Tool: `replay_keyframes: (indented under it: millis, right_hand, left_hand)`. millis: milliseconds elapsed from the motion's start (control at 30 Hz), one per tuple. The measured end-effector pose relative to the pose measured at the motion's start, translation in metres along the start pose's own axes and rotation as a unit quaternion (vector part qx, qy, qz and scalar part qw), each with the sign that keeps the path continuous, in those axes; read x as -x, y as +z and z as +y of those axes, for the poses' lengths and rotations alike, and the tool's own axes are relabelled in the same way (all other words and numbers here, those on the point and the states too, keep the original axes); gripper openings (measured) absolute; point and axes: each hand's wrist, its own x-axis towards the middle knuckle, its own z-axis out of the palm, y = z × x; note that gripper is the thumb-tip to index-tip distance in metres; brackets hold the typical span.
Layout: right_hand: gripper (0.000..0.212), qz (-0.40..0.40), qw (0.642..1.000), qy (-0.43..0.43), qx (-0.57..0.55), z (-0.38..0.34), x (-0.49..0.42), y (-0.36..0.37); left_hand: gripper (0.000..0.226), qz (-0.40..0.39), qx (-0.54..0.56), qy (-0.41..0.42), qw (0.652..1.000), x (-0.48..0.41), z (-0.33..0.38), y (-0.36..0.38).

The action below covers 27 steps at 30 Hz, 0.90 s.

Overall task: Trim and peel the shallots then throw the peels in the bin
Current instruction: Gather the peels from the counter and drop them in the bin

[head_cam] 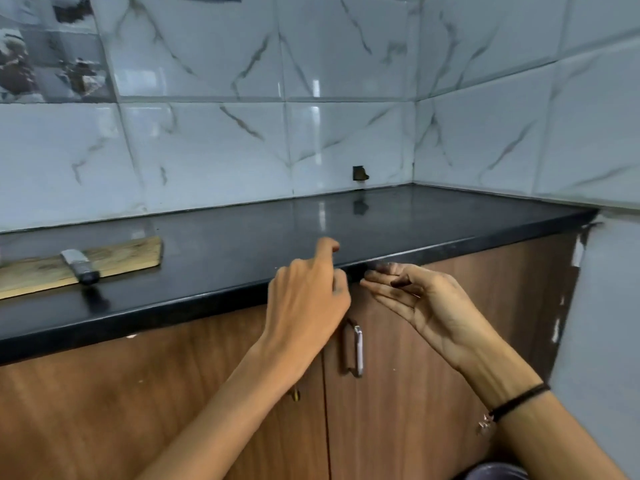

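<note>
Peels [399, 281] may fall past the right grip [426, 306] to the floor, because it waits flat and wide under the desk [207, 244] edge. Some dark peels lie on its fingers. The left grip [306, 297], at its 9 o'clock, is half curled; I cannot tell if it holds anything.

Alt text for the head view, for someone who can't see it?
Two hands work at the front edge of the black counter: the left hand rests on top, the right hand is cupped palm-up just below. A knife lies on a wooden board far left.
</note>
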Motion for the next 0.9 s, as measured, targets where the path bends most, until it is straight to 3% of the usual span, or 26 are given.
replay_keyframes:
  millis: [133, 300, 400, 533, 667, 833, 900]
  right_hand:
    - [0.021, 0.055, 0.998, 0.009, -0.002, 0.005, 0.002, -0.043]
    - [0.022, 0.165, 0.977, 0.021, 0.137, 0.027, 0.009, -0.120]
    - [0.030, 0.251, 0.931, 0.034, 0.262, 0.056, 0.014, -0.182]
    - [0.040, 0.304, 0.816, 0.086, 0.485, 0.101, 0.025, -0.260]
    - [0.018, 0.276, 0.737, 0.135, 0.602, 0.138, 0.035, -0.307]
    - [0.014, 0.237, 0.681, 0.166, 0.673, 0.167, 0.040, -0.328]
    - [0.009, 0.223, 0.675, 0.172, 0.682, 0.170, 0.043, -0.325]
  left_hand:
    - [0.034, -0.047, 0.086, 0.035, 0.995, 0.008, 0.048, 0.046]
    - [0.035, -0.185, 0.146, -0.003, 0.972, 0.025, 0.085, 0.131]
    - [0.034, -0.303, 0.185, -0.017, 0.935, 0.046, 0.107, 0.192]
    - [0.030, -0.425, 0.208, -0.025, 0.881, 0.090, 0.132, 0.267]
    - [0.019, -0.467, 0.164, -0.009, 0.869, 0.124, 0.146, 0.314]
    - [0.035, -0.500, 0.097, 0.025, 0.860, 0.144, 0.147, 0.330]
    - [0.027, -0.523, 0.102, 0.028, 0.846, 0.148, 0.142, 0.331]
